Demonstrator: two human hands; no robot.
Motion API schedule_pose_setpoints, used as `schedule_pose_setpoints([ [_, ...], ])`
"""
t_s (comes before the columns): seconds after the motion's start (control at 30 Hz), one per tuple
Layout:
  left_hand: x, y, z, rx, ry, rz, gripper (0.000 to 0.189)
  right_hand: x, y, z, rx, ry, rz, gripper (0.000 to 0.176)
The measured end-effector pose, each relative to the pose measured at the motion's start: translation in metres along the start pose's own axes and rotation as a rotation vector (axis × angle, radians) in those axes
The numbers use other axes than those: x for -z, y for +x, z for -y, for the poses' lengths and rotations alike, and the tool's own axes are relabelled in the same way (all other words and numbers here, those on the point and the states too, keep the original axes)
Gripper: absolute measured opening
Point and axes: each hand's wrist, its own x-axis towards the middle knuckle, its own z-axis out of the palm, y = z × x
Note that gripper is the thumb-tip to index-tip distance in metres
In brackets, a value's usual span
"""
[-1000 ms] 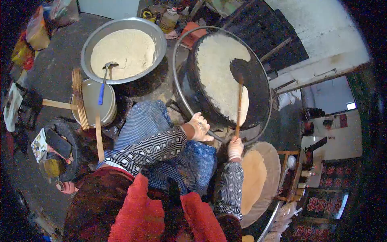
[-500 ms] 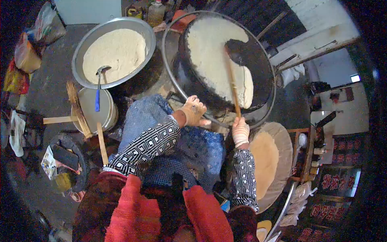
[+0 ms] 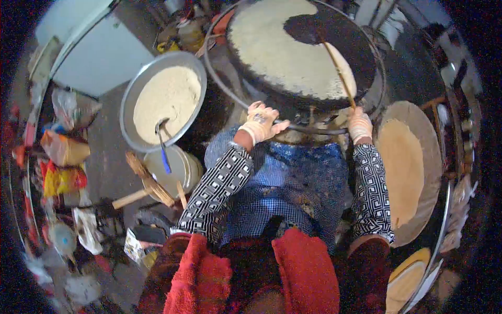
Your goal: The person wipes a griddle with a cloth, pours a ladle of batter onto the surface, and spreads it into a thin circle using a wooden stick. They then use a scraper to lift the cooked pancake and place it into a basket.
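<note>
My right hand [image 3: 360, 126], in a pale glove, is closed around the lower end of a long wooden stick [image 3: 339, 69]. The stick reaches across a large round griddle [image 3: 367, 56], along the right edge of a pale batter layer [image 3: 277, 55]. Dark griddle surface shows at the right and in a rounded gap near the far side. My left hand [image 3: 260, 122], gloved too, has its fingers curled over the near side of the metal ring [image 3: 222, 86] around the griddle, with the thumb stretched out to the right.
A metal basin [image 3: 127, 118] of pale batter, with a blue-handled ladle [image 3: 165, 157] in it, stands left. Below it, a bucket [image 3: 196, 166] carries a bristle brush [image 3: 149, 180] on top. A thin round flatbread [image 3: 401, 172] lies on a round tray [image 3: 431, 157] at right.
The view has turned, so the basin, griddle and tray sit differently in it. My right hand still holds the stick, which now lies closer to the batter's right edge. My left hand stays at the ring.
</note>
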Motion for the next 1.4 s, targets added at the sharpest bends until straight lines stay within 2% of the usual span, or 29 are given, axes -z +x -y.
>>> schedule_pose_setpoints([
  [0.03,-0.004,-0.004,0.005,-0.015,-0.014,-0.016,0.043,-0.014,-0.004,0.003,0.013,0.051,-0.034,0.035],
  [0.07,-0.002,-0.003,0.007,-0.031,-0.039,-0.036,0.042,-0.029,-0.005,-0.01,0.311,0.048,-0.102,0.03],
  [0.1,-0.001,-0.003,0.011,-0.035,-0.033,-0.012,0.041,-0.029,-0.013,-0.002,0.248,0.119,0.018,0.028],
  [0.13,-0.001,-0.004,0.017,-0.038,-0.033,0.007,0.04,-0.028,-0.029,0.004,0.303,0.017,-0.013,0.031],
  [0.17,-0.004,-0.004,0.024,-0.036,-0.007,0.011,0.039,-0.048,-0.023,-0.006,0.24,0.019,-0.05,0.027],
  [0.2,-0.009,-0.005,0.033,-0.033,0.021,0.015,0.038,-0.041,-0.016,-0.006,0.034,0.057,0.046,0.037],
  [0.27,0.002,-0.006,0.044,-0.086,0.058,0.016,0.038,-0.02,-0.006,-0.004,-0.01,0.084,0.032,0.037],
  [0.3,0.006,-0.007,0.037,-0.004,0.068,-0.086,0.039,-0.026,-0.003,-0.001,-0.025,0.147,0.001,0.037],
  [0.33,0.008,-0.008,0.024,-0.028,0.088,-0.245,0.041,-0.03,-0.004,0.001,-0.039,0.209,-0.028,0.036],
  [0.4,0.021,0.002,-0.015,-0.121,-0.019,-0.332,0.047,-0.021,-0.027,0.01,0.162,0.076,-0.058,0.034],
  [0.47,0.028,0.01,-0.065,-0.174,-0.127,-0.186,0.048,-0.015,-0.047,0.022,0.215,0.091,0.027,0.029],
  [0.5,0.017,0.011,-0.083,-0.153,-0.037,0.043,0.052,-0.021,-0.042,0.019,0.216,0.077,0.023,0.029],
  [0.53,0.005,0.017,-0.096,-0.133,0.059,0.269,0.056,-0.033,-0.028,0.007,0.078,0.108,0.026,0.031],
  [0.57,-0.006,0.019,-0.1,-0.1,0.054,0.252,0.057,-0.027,-0.012,0.003,-0.056,0.14,0.017,0.035],
  [0.63,-0.02,0.017,-0.098,-0.039,-0.006,0.245,0.061,-0.024,-0.003,0.006,-0.013,0.115,-0.014,0.036],
  [0.73,-0.02,0.012,-0.089,-0.066,-0.025,0.207,0.058,-0.022,-0.013,0.011,0.123,0.031,-0.047,0.034],
  [0.8,-0.014,0.007,-0.089,-0.018,-0.011,0.252,0.057,-0.05,-0.004,-0.013,0.111,0.077,-0.024,0.031],
  [0.93,-0.013,0.004,-0.077,-0.043,-0.012,0.24,0.06,-0.03,0.0,-0.004,0.012,0.095,-0.094,0.029],
  [1.0,-0.007,0.002,-0.073,-0.055,0.004,0.222,0.06,-0.032,-0.013,0.004,0.202,0.193,-0.14,0.023],
  [1.03,-0.008,0.0,-0.069,-0.061,0.023,0.197,0.059,-0.037,-0.029,0.005,0.375,0.049,-0.23,0.023],
  [1.07,-0.009,0.002,-0.061,-0.05,0.014,0.188,0.059,-0.045,-0.035,0.009,0.343,0.039,-0.046,0.026],
  [1.13,-0.013,-0.004,-0.051,-0.074,-0.005,0.161,0.055,-0.04,-0.03,-0.002,0.181,0.075,-0.067,0.03],
  [1.17,-0.015,-0.005,-0.046,-0.09,0.022,0.123,0.053,-0.032,-0.018,-0.005,0.039,0.121,-0.091,0.034],
  [1.2,-0.018,-0.008,-0.042,-0.085,0.025,0.128,0.053,-0.027,-0.008,-0.007,0.013,0.089,-0.141,0.033],
  [1.33,-0.01,-0.005,-0.025,-0.087,-0.004,0.048,0.049,-0.018,-0.01,0.004,0.136,0.0,-0.076,0.023],
  [1.4,-0.001,-0.01,-0.02,-0.048,0.046,0.146,0.053,-0.006,-0.022,0.008,0.164,-0.09,-0.004,0.027],
])
